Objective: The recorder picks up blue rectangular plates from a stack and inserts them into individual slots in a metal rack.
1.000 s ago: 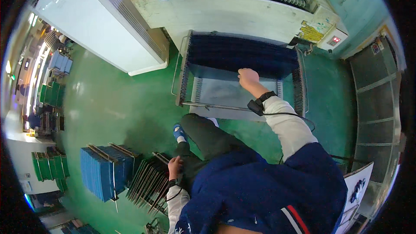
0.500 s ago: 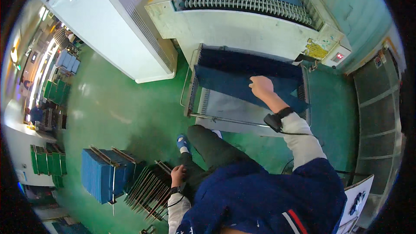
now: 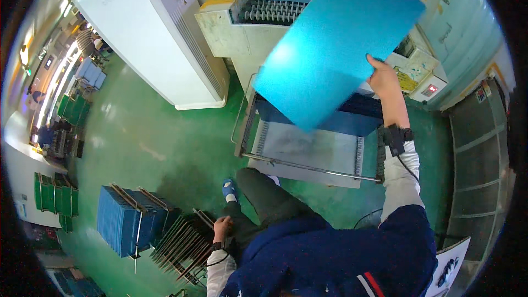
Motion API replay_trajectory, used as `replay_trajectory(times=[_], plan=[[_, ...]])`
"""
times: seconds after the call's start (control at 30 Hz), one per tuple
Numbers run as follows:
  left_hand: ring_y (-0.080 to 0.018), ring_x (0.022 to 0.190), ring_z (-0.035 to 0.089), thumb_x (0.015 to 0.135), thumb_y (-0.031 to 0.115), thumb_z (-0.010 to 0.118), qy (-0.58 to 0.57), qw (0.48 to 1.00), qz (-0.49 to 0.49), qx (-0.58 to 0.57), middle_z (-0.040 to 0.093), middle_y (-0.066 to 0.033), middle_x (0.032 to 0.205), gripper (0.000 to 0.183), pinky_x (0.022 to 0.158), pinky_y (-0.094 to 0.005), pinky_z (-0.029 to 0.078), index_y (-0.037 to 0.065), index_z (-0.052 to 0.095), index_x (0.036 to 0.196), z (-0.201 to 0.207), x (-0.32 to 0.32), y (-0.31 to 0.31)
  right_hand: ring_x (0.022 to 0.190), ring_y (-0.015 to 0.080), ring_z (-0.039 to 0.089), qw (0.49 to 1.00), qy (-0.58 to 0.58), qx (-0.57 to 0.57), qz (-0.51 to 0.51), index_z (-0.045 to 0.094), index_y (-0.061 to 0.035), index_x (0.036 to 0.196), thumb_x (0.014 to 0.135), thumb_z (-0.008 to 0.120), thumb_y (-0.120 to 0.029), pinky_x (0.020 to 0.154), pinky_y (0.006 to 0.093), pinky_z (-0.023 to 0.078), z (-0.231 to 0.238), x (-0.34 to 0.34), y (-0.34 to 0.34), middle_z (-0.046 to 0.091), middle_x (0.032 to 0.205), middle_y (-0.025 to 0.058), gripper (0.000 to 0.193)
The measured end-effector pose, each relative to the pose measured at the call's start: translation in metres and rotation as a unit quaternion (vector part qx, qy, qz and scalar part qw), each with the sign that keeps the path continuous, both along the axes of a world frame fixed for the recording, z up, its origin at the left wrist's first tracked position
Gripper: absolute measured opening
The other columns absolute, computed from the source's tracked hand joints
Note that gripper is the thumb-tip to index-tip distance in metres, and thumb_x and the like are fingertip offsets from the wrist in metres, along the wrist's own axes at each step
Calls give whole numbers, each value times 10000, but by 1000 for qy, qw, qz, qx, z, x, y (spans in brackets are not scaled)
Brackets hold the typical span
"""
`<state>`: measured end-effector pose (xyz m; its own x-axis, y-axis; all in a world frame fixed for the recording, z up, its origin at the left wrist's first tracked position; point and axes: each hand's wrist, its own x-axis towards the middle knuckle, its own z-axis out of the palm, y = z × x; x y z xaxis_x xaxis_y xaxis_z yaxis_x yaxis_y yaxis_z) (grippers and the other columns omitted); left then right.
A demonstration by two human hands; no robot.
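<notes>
Blue panel (image 3: pixel 338 44) tilts in the right-hand fingers (image 3: pixel 375 63) near a red-lit display (image 3: pixel 432 88).

Roller machine (image 3: pixel 234 44) and panel racks (image 3: pixel 247 126) show a workshop.

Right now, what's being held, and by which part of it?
Right hand holds a blue panel, near the middle of its lower-right long edge. Whether the left hand holds anything can't be told.
</notes>
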<state>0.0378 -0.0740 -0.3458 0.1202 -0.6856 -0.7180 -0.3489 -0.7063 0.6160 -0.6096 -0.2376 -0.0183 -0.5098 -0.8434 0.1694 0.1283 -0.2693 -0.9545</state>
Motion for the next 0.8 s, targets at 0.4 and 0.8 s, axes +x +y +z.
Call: replay_trajectory(times=[0.4,0.8], plan=[[-114,489,528,827,243,656,34,998,52,24,647,-62,750,263,446,-256,425,22,625,966,-3,3,5,953,296,578,944,-327,26,36,485,-16,1013,867,585,-125,796,374,507,-48,-11,-116,551,1065,151,208],[-108,518,534,827,263,655,13,999,23,20,642,-38,735,275,453,-253,409,10,636,933,0,-10,-4,800,183,562,960,-258,104,43,513,-67,995,862,607,-224,671,300,476,-47,-26,-133,618,983,126,226]])
